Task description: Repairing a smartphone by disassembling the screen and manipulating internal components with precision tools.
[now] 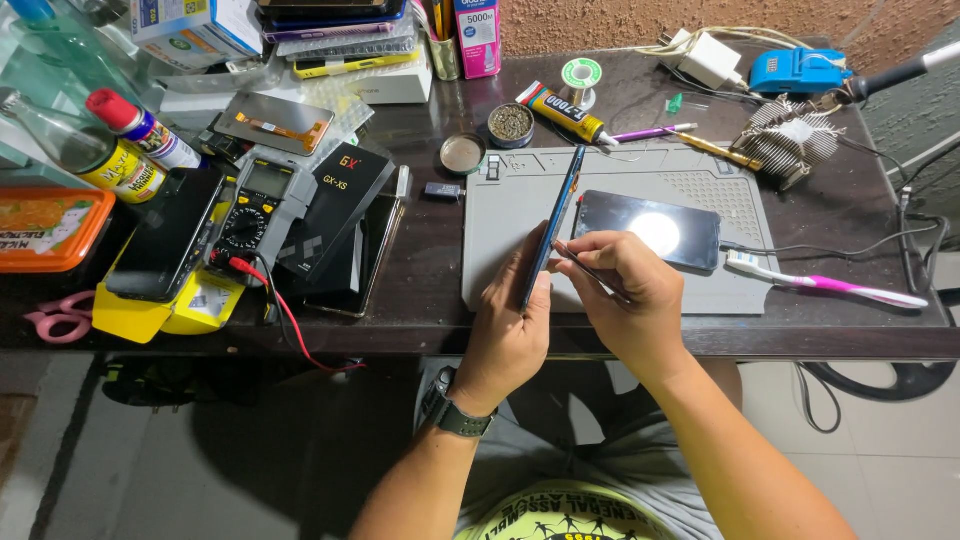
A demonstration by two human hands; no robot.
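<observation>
At centre frame my left hand (508, 335) grips a smartphone (551, 226) on edge over the grey repair mat (520, 215), while my right hand (628, 300) pinches a thin metal pry tool (590, 271) against it. The dark wooden desk (430, 250) meets a rough orange-brown wall (600, 20) at the top, with pale floor tiles (60, 450) lower left.

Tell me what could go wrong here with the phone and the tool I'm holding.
The left hand holds the phone on edge over the grey mat, so it could slip and fall. The right hand works a thin tool at its edge, which might slip and scratch it or jab a finger.
</observation>
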